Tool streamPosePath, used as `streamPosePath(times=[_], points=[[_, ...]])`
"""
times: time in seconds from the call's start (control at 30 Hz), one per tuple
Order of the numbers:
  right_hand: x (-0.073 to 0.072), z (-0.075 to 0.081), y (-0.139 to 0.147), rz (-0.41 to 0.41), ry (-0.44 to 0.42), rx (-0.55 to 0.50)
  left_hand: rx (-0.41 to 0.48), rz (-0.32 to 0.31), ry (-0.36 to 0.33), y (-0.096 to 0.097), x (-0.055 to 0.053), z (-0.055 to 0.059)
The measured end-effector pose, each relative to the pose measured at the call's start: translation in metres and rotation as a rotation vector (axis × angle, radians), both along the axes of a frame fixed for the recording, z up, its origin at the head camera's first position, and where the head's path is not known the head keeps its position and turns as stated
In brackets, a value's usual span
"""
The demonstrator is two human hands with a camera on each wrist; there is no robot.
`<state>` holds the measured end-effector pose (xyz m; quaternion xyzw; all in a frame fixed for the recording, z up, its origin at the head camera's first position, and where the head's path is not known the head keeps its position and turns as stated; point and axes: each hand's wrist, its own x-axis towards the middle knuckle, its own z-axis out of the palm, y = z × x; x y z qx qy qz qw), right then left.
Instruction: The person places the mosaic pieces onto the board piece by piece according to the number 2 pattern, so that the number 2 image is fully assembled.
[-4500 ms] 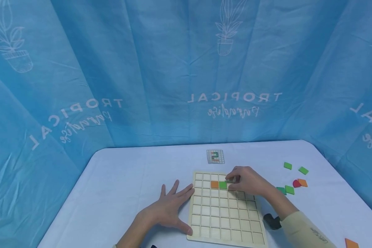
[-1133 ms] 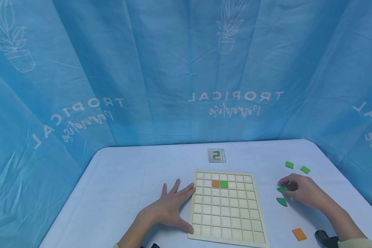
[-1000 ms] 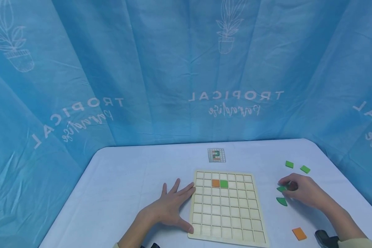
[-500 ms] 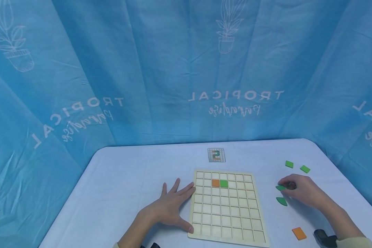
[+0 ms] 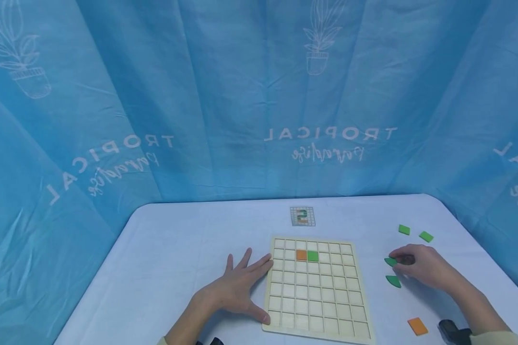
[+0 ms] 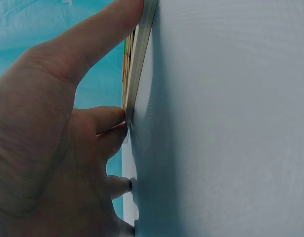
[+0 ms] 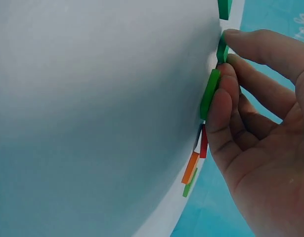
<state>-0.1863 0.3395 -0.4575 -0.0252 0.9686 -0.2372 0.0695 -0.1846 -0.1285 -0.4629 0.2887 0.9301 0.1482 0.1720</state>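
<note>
My left hand lies spread at the left edge of a pale wooden grid board, its thumb and fingertips touching that edge. Two tiles sit side by side in the board's second row: an orange square and a light green square. To the right of the board, my right hand pinches a dark green rounded tile between thumb and fingertip, low over the tablecloth. Just in front of it lies a dark green quarter-circle tile. In the right wrist view, a light green tile is beside the curled fingers.
A small pattern card lies behind the board. Two light green squares lie beyond my right hand, and an orange square lies nearer me. A red tile and an orange tile show only in the right wrist view.
My right hand has left the board's second row and moved right to the loose tiles, now pinching the dark green one, which has turned slightly. The near orange square lies farther left. My left hand stays put.
</note>
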Motion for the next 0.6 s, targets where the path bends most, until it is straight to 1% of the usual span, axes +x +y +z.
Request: streamPosePath(times=[0.1,0.27,0.6], points=[[0.0002,0.0004,0.0007,0.013,-0.002,0.000,-0.003,-0.002,0.001,0.0005,0.0005,0.0005],[-0.0007,0.0009,-0.0001,0.008,0.012,0.001,0.002,-0.014,0.014,0.0001,0.0012,0.0022],[0.0001,-0.0045,-0.0043,-0.011,0.059,0.017,0.008,-0.013,0.008,0.0002,0.0018,0.0032]])
